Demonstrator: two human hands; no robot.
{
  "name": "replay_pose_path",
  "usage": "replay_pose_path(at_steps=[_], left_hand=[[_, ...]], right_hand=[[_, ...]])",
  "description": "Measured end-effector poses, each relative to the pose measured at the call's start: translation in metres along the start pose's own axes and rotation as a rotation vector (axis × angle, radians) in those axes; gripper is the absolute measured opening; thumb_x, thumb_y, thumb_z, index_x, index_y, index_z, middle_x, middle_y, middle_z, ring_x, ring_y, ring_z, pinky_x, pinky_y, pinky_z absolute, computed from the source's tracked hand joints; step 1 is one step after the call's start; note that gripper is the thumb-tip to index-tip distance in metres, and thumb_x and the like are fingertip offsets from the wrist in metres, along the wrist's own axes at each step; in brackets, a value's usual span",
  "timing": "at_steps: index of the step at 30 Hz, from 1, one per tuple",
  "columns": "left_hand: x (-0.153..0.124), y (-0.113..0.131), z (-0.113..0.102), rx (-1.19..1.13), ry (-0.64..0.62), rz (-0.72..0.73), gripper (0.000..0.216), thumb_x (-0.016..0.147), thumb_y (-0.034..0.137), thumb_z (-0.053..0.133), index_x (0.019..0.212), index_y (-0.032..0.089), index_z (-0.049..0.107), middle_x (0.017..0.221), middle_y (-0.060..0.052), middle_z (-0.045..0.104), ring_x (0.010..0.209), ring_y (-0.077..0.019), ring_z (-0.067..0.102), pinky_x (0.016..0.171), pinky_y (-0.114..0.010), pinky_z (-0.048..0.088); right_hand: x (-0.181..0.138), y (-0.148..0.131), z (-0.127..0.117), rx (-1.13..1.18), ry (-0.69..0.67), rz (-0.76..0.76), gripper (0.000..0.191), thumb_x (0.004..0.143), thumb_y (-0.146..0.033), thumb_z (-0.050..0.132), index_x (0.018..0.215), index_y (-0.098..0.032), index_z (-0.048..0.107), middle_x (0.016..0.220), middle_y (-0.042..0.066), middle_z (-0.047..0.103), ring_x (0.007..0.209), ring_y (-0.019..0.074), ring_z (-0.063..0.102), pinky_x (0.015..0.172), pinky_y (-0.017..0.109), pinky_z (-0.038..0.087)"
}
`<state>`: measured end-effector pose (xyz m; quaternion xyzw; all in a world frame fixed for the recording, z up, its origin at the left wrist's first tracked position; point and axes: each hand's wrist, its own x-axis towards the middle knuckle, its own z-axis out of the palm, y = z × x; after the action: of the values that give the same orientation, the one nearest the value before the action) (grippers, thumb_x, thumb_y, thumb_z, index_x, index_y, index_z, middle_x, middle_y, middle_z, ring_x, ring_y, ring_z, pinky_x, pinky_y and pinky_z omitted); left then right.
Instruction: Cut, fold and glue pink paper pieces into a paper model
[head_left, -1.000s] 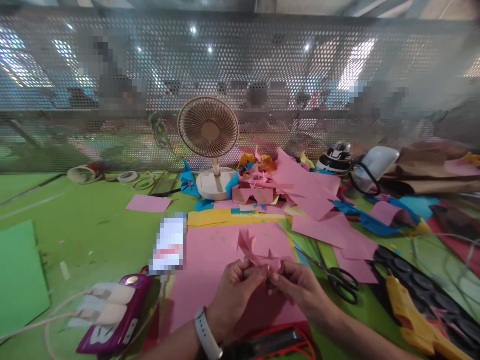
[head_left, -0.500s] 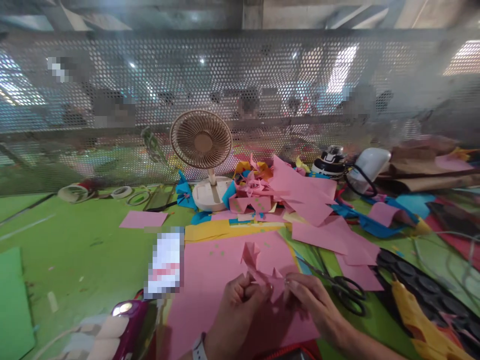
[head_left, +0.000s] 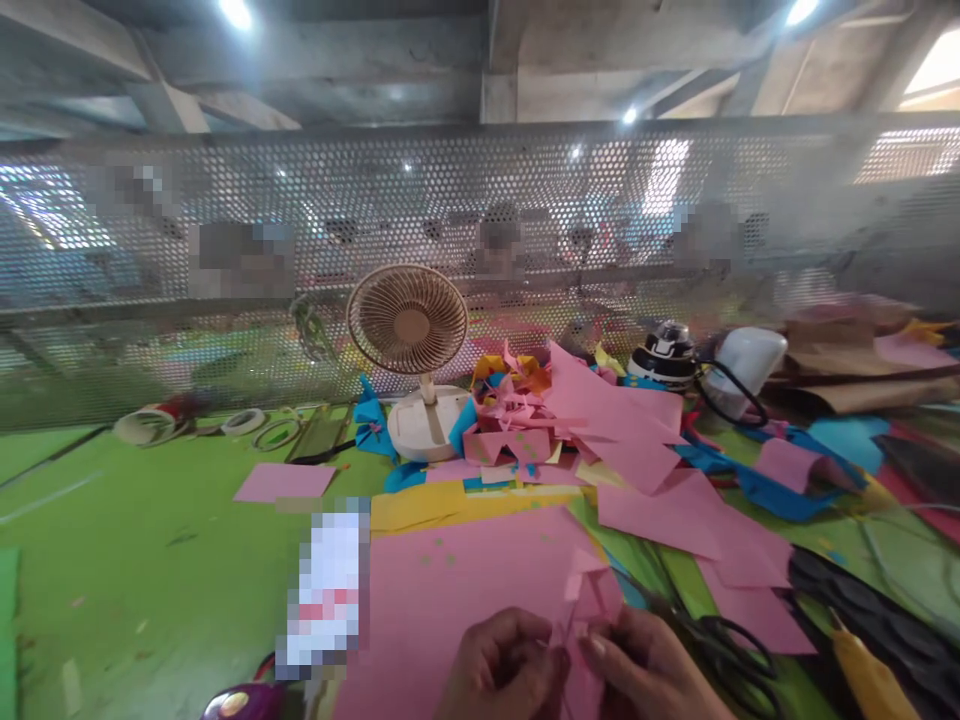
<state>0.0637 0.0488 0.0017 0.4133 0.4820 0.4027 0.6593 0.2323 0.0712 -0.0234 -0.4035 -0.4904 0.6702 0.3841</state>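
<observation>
At the bottom edge of the head view my left hand and my right hand are both closed on a small folded pink paper piece, pinching it between the fingertips. The piece stands up between the hands, with its top pointing away from me. Under the hands lies a large pink paper sheet on the green table. Black scissors lie just right of my right hand.
A small beige desk fan stands mid-table before a perforated metal screen. A heap of pink, blue and yellow paper scraps spreads right of it. Tape rolls lie back left, a yellow glue gun front right, a purple device front left.
The camera has tilted upward, so both hands have slid to the bottom edge. The pink piece now looks folded narrower and stands more upright between the fingers.
</observation>
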Motion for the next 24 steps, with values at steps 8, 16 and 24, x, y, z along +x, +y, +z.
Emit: replay_pose_path(at_steps=[8,16,24], left_hand=[[0.000,0.005,-0.005,0.017,0.034,0.077,0.035,0.069,0.045,0.069,0.082,0.013,0.065,0.055,0.004,0.042,0.050,-0.0063,0.032,0.048,-0.020,0.021],[0.001,0.009,-0.013,-0.150,-0.044,0.194,0.027,0.075,0.032,0.067,0.098,0.017,0.062,0.055,0.007,0.038,0.047,-0.0049,0.033,0.048,-0.019,0.026],[0.001,0.010,-0.013,-0.235,0.069,0.172,0.050,0.077,0.034,0.067,0.122,0.021,0.050,0.062,0.007,0.043,0.061,-0.0071,0.046,0.065,-0.019,0.038]], right_hand=[[0.003,0.005,-0.013,-0.096,-0.028,0.014,0.048,0.072,-0.061,0.057,0.057,-0.017,0.047,0.047,-0.003,0.043,0.041,0.0065,0.034,0.041,0.020,0.027],[-0.003,-0.018,0.002,-0.187,-0.168,0.019,0.045,0.072,-0.058,0.059,0.060,-0.015,0.054,0.048,0.000,0.052,0.040,0.0068,0.040,0.041,0.020,0.031],[0.002,-0.007,-0.004,-0.073,0.071,0.058,0.044,0.071,-0.057,0.062,0.062,-0.015,0.053,0.048,-0.001,0.052,0.039,0.0050,0.035,0.038,0.019,0.022]])
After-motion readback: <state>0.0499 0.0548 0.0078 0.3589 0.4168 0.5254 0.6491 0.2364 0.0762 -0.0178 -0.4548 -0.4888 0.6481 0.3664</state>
